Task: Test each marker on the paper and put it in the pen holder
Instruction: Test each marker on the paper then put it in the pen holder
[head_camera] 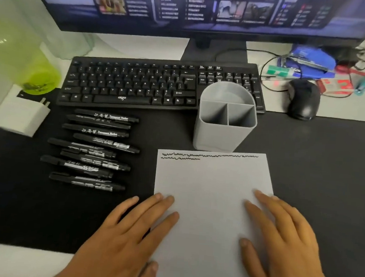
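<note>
Resting flat on the sheet of white paper [211, 205], your two hands frame its lower half: your left hand [127, 232] lies across the paper's left edge with fingers straight and spread, and your right hand [287, 238] lies on the right side with fingers straight too. Neither grip has hold of anything — both are open, palms down, pressing the sheet to the black desk mat [314, 180].

Near the paper's top edge run two wavy black scribble lines [208, 156], the upper one spanning almost the full width, the lower one much shorter and on the left.

Just beyond the paper's far edge stands the grey plastic pen holder [224, 124], upright, with a rounded back compartment and two squarer front compartments; all three look empty. It partly hides the right end of the black keyboard [138, 83].

To the left of the paper, well apart from your hands, the black capped permanent markers [90, 149] lie in a loose column on the mat — nine or so, roughly parallel, lengthwise left to right.

Further back on the desk [140, 46] you have a black mouse [303, 99] right of the keyboard, a lit monitor [208, 8], a white charger plug [25, 116] and a translucent green bottle [31, 63] at the left.
</note>
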Available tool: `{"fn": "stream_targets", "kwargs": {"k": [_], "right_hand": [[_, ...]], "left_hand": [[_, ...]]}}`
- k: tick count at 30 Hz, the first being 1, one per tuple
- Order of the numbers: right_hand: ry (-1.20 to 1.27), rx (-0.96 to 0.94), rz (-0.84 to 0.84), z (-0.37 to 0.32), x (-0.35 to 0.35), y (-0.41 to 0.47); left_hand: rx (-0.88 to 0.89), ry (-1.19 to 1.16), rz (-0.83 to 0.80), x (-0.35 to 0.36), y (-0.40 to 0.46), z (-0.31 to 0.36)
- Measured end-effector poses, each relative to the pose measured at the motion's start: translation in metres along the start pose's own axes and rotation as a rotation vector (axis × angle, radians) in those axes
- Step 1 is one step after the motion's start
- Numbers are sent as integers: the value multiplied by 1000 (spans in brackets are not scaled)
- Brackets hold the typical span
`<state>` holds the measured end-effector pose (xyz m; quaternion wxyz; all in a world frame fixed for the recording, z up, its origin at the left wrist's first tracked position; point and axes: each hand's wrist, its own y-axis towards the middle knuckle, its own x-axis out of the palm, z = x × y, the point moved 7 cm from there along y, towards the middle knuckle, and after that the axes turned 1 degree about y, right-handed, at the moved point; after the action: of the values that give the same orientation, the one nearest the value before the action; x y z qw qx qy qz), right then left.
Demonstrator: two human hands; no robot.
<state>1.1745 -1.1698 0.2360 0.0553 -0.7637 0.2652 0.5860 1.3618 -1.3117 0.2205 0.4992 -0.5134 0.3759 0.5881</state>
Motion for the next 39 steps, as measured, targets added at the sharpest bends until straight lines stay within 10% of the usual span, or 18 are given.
{"fn": "stream_targets", "kwargs": {"k": [16, 22, 29, 39], "right_hand": [[20, 39, -33, -4, -6, -12], [16, 46, -43, -5, -5, -12], [51, 51, -24, -4, -8, -12], [59, 21, -29, -5, -8, -13]], "left_hand": [[31, -59, 252, -25, -28, 7], [-284, 88, 568, -66, -49, -63], [-505, 271, 475, -68, -71, -117], [-309, 200, 252, -57, -68, -118]]}}
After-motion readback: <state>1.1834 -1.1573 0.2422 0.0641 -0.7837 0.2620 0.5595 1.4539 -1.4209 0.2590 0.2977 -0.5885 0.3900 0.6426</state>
